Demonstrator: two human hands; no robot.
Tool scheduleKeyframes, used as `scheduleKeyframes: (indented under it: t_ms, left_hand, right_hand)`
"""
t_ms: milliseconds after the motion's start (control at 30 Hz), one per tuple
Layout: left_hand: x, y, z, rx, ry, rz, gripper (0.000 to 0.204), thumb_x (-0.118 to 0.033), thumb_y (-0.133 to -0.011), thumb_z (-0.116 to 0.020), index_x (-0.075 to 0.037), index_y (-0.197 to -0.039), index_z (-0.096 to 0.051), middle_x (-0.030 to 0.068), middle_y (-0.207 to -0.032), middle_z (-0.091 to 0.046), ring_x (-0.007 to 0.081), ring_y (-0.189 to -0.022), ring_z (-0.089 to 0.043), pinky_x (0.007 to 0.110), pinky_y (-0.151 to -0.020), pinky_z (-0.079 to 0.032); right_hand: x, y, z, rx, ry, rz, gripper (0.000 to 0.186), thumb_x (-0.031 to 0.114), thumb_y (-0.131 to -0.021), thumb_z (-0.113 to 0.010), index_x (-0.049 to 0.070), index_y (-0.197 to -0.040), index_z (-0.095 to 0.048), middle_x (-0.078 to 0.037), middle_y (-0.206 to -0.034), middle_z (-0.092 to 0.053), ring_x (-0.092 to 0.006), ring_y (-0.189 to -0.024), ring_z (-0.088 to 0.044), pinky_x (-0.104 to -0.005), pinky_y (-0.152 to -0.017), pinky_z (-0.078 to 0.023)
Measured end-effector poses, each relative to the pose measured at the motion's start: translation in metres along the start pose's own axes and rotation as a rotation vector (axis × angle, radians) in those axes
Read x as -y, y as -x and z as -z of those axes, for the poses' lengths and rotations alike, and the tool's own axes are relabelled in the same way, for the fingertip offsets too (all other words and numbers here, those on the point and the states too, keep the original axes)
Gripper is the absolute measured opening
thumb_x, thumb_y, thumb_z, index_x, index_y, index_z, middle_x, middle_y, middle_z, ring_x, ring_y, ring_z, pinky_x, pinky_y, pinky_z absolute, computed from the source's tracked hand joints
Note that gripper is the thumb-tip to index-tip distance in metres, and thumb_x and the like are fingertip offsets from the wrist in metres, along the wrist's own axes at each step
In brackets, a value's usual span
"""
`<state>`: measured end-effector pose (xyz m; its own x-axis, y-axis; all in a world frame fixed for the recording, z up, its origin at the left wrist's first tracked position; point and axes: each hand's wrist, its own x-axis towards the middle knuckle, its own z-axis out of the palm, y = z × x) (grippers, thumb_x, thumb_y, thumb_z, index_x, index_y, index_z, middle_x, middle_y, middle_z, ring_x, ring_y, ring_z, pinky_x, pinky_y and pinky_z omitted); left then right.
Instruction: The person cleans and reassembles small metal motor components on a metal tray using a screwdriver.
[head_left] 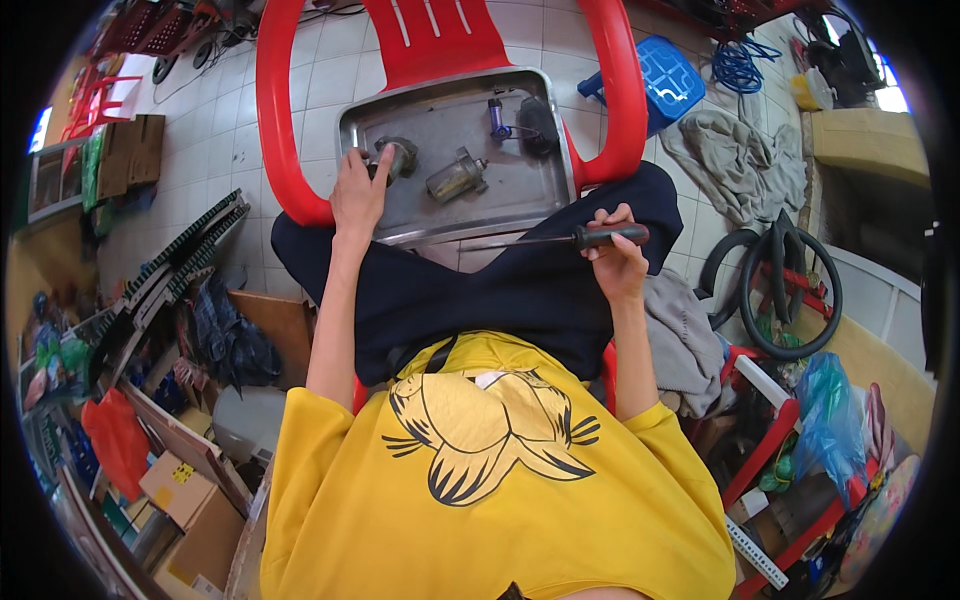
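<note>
A shallow metal tray (480,226) rests on the red plastic chair in front of my knees. At its left side my left hand (362,190) reaches in, thumb and fingers apart, the thumb against a round, dirty grey metal part (402,158). Beside that lies a cylindrical metal part with a cloudy body (456,177). A small purple cylinder (497,118) and a dark rounded part (537,124) sit at the far right of the tray. Over my right thigh, my right hand (616,262) is closed around the dark handle of a screwdriver (596,237), its shaft pointing left.
The red chair (293,110) curves around the tray with its armrests. A blue plastic stool (668,80) and a grey cloth (735,160) are on the tiled floor to the right, near black rubber tubes (790,290). Cardboard boxes (185,500) and clutter crowd the left.
</note>
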<state>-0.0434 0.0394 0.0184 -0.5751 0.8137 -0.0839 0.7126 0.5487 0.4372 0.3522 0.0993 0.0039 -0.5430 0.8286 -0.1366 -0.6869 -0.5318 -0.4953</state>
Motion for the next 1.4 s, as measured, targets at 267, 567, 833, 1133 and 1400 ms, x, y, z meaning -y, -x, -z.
scheduleKeyframes:
  t_ms: [267, 567, 833, 1133, 1400]
  left_hand:
    - [-0.029, -0.038, -0.030, -0.134, 0.002, -0.400, 0.030, -0.032, -0.095, -0.069, -0.005, -0.107, -0.068, 0.0140, -0.104, -0.064, 0.0357, -0.106, -0.058, 0.047, -0.092, -0.047]
    - [-0.090, -0.098, -0.087, 0.170, -0.044, -0.355, 0.024, -0.032, -0.098, -0.065, -0.021, -0.117, -0.074, 0.0096, -0.086, -0.075, 0.0322, -0.082, -0.072, 0.043, -0.073, -0.055]
    - [-0.099, -0.141, -0.123, 0.134, -0.182, -0.623, 0.021, -0.030, -0.090, -0.069, -0.023, -0.107, -0.079, 0.0118, -0.088, -0.075, 0.0323, -0.081, -0.073, 0.045, -0.071, -0.058]
    - [-0.105, -0.147, -0.144, 0.109, -0.258, -0.698, 0.019, -0.026, -0.087, -0.073, -0.020, -0.105, -0.078, 0.0081, -0.084, -0.075, 0.0304, -0.079, -0.073, 0.043, -0.066, -0.057]
    - [-0.092, -0.134, -0.138, 0.072, -0.263, -0.538, 0.021, -0.033, -0.092, -0.070, -0.014, -0.099, -0.075, 0.0126, -0.083, -0.074, 0.0323, -0.081, -0.073, 0.047, -0.068, -0.056]
  right_hand:
    - [0.008, -0.006, 0.002, 0.060, -0.190, -0.022, 0.030, 0.012, -0.086, -0.068, 0.008, -0.107, -0.047, -0.014, -0.096, -0.055, -0.0241, -0.070, -0.064, -0.0391, -0.074, -0.057]
    - [0.013, -0.010, 0.013, 0.120, -0.176, -0.084, 0.030, 0.014, -0.084, -0.069, 0.006, -0.105, -0.049, -0.018, -0.096, -0.058, -0.0236, -0.062, -0.065, -0.0356, -0.065, -0.059]
    - [0.018, -0.021, 0.016, 0.136, -0.191, -0.132, 0.031, 0.016, -0.082, -0.071, 0.005, -0.102, -0.050, -0.020, -0.093, -0.059, -0.0230, -0.055, -0.063, -0.0349, -0.062, -0.058]
    - [0.018, -0.026, 0.019, 0.149, -0.182, -0.132, 0.031, 0.016, -0.082, -0.071, 0.005, -0.103, -0.051, -0.021, -0.093, -0.060, -0.0223, -0.053, -0.062, -0.0353, -0.061, -0.057]
    - [0.018, -0.027, 0.015, 0.120, -0.168, -0.124, 0.031, 0.016, -0.082, -0.071, 0.005, -0.103, -0.050, -0.021, -0.093, -0.059, -0.0226, -0.053, -0.061, -0.0350, -0.063, -0.058]
